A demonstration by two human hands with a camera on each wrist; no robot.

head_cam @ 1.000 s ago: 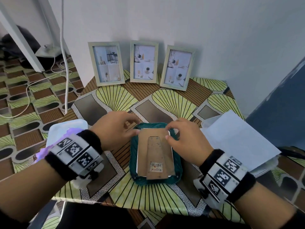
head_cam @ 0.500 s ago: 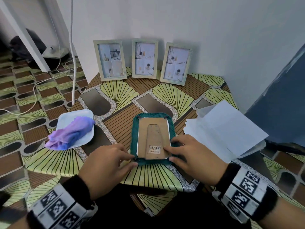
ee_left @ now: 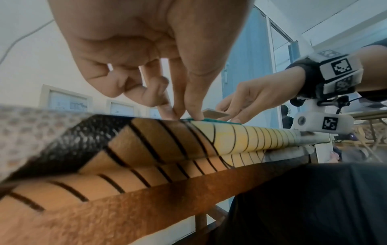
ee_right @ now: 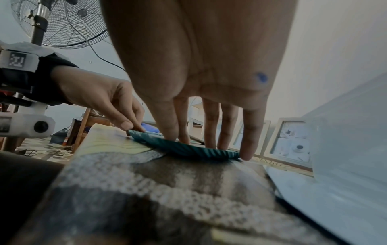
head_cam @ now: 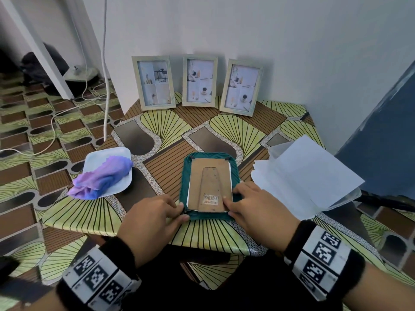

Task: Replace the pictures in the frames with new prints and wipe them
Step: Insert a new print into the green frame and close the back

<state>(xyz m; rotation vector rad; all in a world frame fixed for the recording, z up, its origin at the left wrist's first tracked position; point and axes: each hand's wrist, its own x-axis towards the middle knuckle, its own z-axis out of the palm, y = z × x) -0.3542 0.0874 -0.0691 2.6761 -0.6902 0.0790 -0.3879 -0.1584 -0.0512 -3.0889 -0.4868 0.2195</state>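
So the teal frame [head_cam: 207, 187] is lying face down near the front edge of the table [head_cam: 157, 135], cardboard backing [head_cam: 210, 182] up, with a bit of white print edge peeking out along the sides. The left hand [head_cam: 155, 221] has thumb and fingertip pinched down at the near-left corner of the frame; the other fingers are curled in. The right hand [head_cam: 253, 209] is pretty much flat, fingers straight and pressing on the near-right edge, not gripping anything.

My guess: that backing is thin and bendy, so I'd pry at the corners and not yank the fold-out stand in the middle. The frame looks light and will probably skid on that glossy tablecloth, hence the pressing. If there's glass underneath (can't see), go easy. Spare paper sheets [head_cam: 310, 176] sit to the right, purple cloth [head_cam: 103, 176] on the left, three pale frames [head_cam: 199, 81] against the wall.
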